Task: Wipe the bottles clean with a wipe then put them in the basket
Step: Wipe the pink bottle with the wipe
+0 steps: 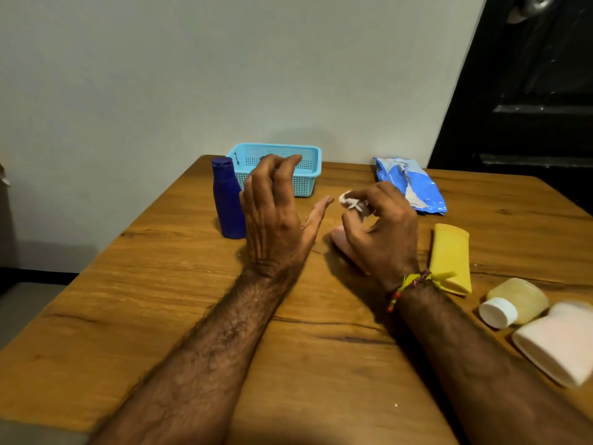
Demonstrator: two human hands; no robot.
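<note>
Pinching a crumpled white wipe (352, 202), the right hand (382, 234) hovers over the counter (160, 316); the left hand (276, 216), fingers spread and empty, sits just right of the upright blue bottle (227, 200), before the basket (308, 165). Packet (410, 184) print unreadable.

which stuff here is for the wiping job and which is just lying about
For the job: blue bottle, yellow tube, cream bottle, white bottle, wipe in the right hand, basket, wipe pack.

Lying about: nothing else on the table; only the dark door behind.
</note>
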